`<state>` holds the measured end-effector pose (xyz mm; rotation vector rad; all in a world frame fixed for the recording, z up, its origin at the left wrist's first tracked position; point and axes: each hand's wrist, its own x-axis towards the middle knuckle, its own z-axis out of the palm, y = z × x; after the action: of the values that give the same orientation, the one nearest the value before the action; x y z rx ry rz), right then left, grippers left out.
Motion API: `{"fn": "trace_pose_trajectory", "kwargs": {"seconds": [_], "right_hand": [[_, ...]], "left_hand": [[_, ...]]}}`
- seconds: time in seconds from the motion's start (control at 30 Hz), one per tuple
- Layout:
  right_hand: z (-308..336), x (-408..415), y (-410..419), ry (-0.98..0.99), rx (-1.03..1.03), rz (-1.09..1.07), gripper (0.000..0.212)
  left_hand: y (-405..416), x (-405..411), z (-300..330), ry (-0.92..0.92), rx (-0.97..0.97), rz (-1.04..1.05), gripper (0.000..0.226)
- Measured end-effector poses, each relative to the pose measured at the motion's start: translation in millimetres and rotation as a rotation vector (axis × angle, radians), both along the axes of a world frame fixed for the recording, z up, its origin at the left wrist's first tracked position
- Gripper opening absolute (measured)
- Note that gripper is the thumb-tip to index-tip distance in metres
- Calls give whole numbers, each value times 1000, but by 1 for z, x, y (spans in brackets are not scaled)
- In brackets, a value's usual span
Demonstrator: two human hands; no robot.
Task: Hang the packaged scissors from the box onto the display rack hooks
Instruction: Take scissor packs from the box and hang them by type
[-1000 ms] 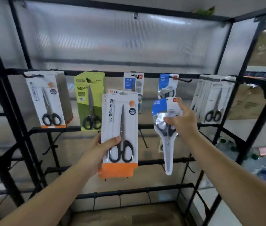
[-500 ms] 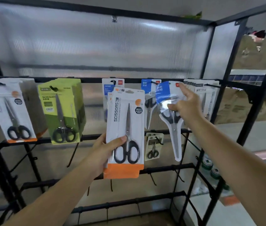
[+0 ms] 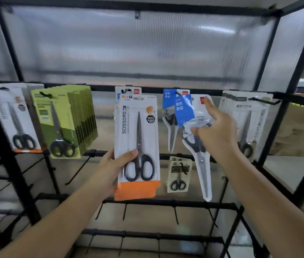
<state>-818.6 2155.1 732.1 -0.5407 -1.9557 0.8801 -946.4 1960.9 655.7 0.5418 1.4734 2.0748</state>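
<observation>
Reaching up from the lower left, the left hand (image 3: 114,167) holds a white card pack with an orange foot and black-handled scissors under clear plastic (image 3: 137,148); the thumb lies across the front by the scissor pivot and the other fingers are hidden behind the card, so the pack is pinched between them. The forearm rises at a slant and the pack stands upright in front of the middle of the black metal display rack (image 3: 264,62), its top overlapping a white-and-blue carded pack (image 3: 128,90) that hangs on the upper rail.

From the lower right, the right hand (image 3: 217,133) comes up with the wrist bent and the palm turned away. Its thumb and curled fingers pinch a clear pouch with a blue label holding long grey-handled shears (image 3: 194,125), the index finger raised along the pouch's top edge, close to the upper rail. The pouch tilts, its tip pointing down. Whether its hole is on a hook cannot be told.

A matching blue-label pouch (image 3: 169,116) hangs just behind it. Hanging elsewhere on the rail are white packs at far left (image 3: 14,120), a deep row of green packs (image 3: 67,120) and pale packs at right (image 3: 248,120). A small beige pack (image 3: 179,175) hangs from the lower bar.
</observation>
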Motion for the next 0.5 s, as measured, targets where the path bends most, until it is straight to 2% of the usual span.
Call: {"fn": "trace_pose_trajectory", "kwargs": {"seconds": [0.1,0.3,0.5], "right_hand": [[1,-4,6,-3,1,60,77],[-3,-28,16,-148,50,95,81],[17,-70,37,-426,255,40,75]], "left_hand": [[3,5,2,22,16,32,53],[13,13,2,48,19,72,58],[14,20,9,82,-2,101,69]]}}
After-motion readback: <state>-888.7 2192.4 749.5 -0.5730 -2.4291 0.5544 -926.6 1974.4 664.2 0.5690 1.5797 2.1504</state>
